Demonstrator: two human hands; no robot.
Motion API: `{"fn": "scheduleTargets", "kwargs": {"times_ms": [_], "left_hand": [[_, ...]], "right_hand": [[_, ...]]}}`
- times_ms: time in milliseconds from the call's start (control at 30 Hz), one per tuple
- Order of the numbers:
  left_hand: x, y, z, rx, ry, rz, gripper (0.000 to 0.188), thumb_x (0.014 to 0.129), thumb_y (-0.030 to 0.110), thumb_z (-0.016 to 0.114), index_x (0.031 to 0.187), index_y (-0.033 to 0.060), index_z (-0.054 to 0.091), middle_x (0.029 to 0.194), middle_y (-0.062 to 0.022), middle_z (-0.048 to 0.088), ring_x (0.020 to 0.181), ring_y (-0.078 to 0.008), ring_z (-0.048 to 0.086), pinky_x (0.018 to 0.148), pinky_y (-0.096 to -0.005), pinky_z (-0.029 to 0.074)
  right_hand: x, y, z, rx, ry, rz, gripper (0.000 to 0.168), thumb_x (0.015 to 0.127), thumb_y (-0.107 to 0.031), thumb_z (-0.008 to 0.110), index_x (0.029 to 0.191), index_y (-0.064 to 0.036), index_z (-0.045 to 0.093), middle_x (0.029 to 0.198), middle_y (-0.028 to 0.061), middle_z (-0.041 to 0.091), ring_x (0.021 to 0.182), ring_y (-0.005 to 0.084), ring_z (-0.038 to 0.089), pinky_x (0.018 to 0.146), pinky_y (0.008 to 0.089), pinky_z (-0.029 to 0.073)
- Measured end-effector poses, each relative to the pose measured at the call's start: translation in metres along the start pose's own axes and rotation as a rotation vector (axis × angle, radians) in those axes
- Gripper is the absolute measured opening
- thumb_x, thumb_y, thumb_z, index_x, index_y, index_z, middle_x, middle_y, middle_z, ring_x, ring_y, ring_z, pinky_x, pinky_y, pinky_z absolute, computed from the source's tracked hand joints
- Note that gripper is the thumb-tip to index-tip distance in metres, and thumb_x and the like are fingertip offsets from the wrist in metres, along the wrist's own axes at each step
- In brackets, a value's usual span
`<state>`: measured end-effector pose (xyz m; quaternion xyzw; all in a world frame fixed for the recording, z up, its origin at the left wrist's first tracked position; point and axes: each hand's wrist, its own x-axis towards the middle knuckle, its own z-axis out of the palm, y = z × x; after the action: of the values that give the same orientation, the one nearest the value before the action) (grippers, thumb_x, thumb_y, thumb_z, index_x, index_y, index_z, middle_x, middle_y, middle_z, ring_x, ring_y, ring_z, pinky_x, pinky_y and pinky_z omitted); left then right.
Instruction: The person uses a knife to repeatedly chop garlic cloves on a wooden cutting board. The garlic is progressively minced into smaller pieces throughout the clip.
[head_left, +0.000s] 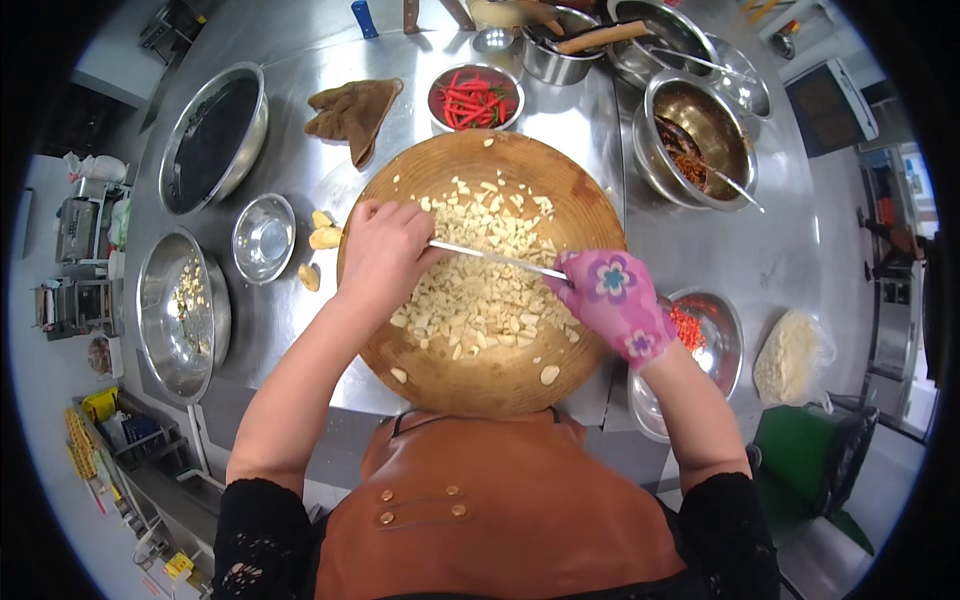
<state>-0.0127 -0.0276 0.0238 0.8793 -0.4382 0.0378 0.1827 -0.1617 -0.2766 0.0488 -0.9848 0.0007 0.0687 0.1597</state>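
Observation:
A heap of chopped garlic (480, 292) covers the middle of a round wooden chopping block (487, 394). Across it lies a knife (491, 257), probably a cleaver, seen from above along its spine. My right hand (615, 304), in a pink flowered glove, grips the handle end, which is mostly hidden under the fingers. The far end of the blade is held by my bare left hand (390, 244), its thumb against the spine. Larger garlic pieces lie near the block's front edge. The cutting edge is out of sight.
Left of the block are pieces of ginger (325, 238), a small steel bowl (264, 238) and a large steel bowl (184, 360). Red chillies (472, 103) fill a bowl behind. A brown cloth (352, 112) lies beyond. Right stand a sauce bowl (697, 135) and a bag (791, 360).

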Motion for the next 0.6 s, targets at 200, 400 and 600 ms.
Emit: {"fn": "scheduleTargets", "kwargs": {"times_ms": [200,400,600], "left_hand": [[0.015,0.0,0.01,0.045,0.016,-0.001,0.027,0.076,0.024,0.083,0.081,0.0095,0.06,0.082,-0.0043,0.061,0.088,-0.0263,0.06,0.089,-0.0418,0.042],[0.016,-0.006,0.012,0.063,0.009,0.005,0.029,0.075,0.023,0.084,0.079,0.0092,0.059,0.079,-0.0037,0.06,0.085,-0.0264,0.06,0.088,-0.0408,0.041],[0.023,-0.004,0.01,0.097,-0.077,0.011,0.028,0.074,0.023,0.083,0.079,0.0089,0.06,0.082,-0.0053,0.06,0.088,-0.0269,0.06,0.09,-0.0415,0.043]], "right_hand": [[0.011,0.008,0.003,-0.012,0.0,0.053,0.03,0.098,-0.037,0.063,0.099,-0.009,0.072,0.084,0.0146,0.07,0.084,0.0353,0.069,0.076,0.0472,0.055],[0.024,0.043,-0.03,0.553,-0.098,0.236,0.046,0.099,-0.048,0.063,0.109,-0.004,0.073,0.091,0.017,0.072,0.091,0.0343,0.07,0.084,0.0431,0.055],[0.055,0.174,0.047,0.234,0.278,0.33,0.022,0.098,-0.023,0.065,0.113,-0.008,0.073,0.105,0.0129,0.073,0.099,0.033,0.069,0.089,0.0433,0.055]]}}
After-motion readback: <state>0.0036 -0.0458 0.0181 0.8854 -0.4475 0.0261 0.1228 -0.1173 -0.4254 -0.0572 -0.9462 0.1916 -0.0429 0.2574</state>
